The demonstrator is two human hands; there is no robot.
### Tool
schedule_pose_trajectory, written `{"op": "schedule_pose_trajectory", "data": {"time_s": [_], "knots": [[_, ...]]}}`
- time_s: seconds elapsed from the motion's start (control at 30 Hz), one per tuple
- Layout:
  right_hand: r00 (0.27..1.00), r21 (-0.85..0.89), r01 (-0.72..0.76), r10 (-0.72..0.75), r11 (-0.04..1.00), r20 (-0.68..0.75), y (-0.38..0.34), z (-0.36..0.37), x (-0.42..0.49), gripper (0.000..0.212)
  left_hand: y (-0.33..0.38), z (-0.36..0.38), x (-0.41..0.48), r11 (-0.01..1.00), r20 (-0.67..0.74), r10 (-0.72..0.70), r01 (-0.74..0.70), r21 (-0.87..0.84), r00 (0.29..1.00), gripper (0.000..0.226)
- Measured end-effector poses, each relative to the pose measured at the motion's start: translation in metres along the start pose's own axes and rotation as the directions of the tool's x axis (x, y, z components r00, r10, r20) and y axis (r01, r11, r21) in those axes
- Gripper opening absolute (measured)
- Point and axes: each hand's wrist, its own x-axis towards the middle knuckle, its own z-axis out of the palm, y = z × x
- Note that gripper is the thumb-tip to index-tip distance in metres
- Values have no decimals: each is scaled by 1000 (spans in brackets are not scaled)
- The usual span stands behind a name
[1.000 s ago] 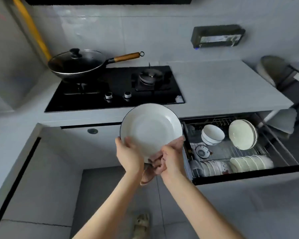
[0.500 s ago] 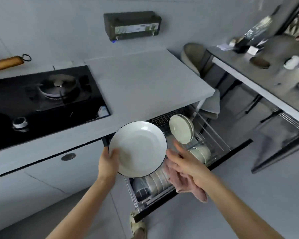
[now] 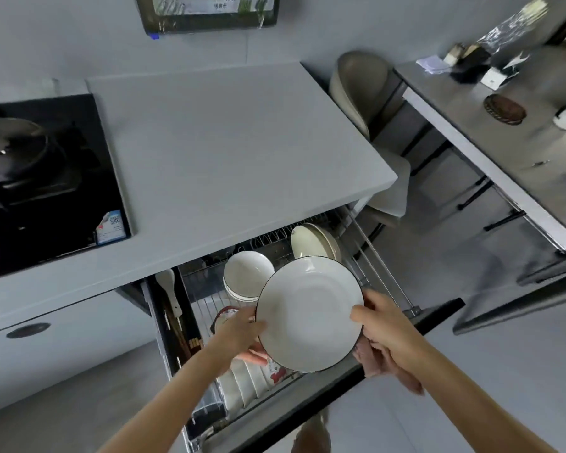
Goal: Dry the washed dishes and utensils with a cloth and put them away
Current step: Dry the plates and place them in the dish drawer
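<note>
1 plate [image 3: 307, 313] over open drawer [image 3: 435, 313] | left hand [image 3: 239, 328] grips its rim | right hand [image 3: 383, 325] grips opposite rim with 1 cloth [image 3: 384, 364]

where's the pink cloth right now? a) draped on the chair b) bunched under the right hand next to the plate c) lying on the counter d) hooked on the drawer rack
b: the pink cloth hangs out from under the right hand, which grips the rim of the white plate above the open drawer.
</note>
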Motion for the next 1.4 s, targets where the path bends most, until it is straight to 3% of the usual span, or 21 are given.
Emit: {"op": "schedule_pose_trajectory", "data": {"time_s": [0.1, 0.17, 0.3, 0.37, 0.43, 0.67, 0.97, 1.1, 1.23, 1.4], "knots": [[998, -236, 28, -41, 971, -51, 3, -52, 41, 16, 18, 22, 26, 999, -59, -40, 41, 29, 997, 19], [991, -446, 74, -117, 892, -68, 2, -91, 72, 16, 31, 35, 40, 999, -148, -45, 45, -3, 988, 11], [965, -846, 98, -259, 524, -49, -2, -140, 140, 23, 56, 60, 59, 995, -276, -65, 41, -90, 959, 6], [952, -909, 123, -307, 398, -6, 0, -146, 175, 25, 66, 71, 67, 994, -310, -71, 40, -106, 948, 7], [949, -927, 155, -313, 342, 43, 6, -143, 212, 24, 71, 79, 73, 991, -339, -82, 41, -125, 937, 10], [954, -881, 231, -276, 413, 121, 16, -103, 311, 21, 73, 91, 81, 985, -342, -137, 93, -144, 930, 8], [943, -908, 285, -260, 308, 208, 29, -65, 361, 22, 63, 87, 105, 961, -370, -247, 175, -215, 896, 9], [937, -899, 311, -258, 308, 236, 33, -58, 370, 22, 61, 85, 111, 948, -378, -278, 189, -255, 883, 7], [923, -853, 382, -201, 355, 330, 37, -55, 381, 28, 58, 82, 114, 945, -380, -278, 181, -272, 882, 13], [914, -775, 395, -124, 493, 387, 40, -49, 385, 29, 57, 76, 119, 937, -364, -288, 183, -297, 886, 12]]}}
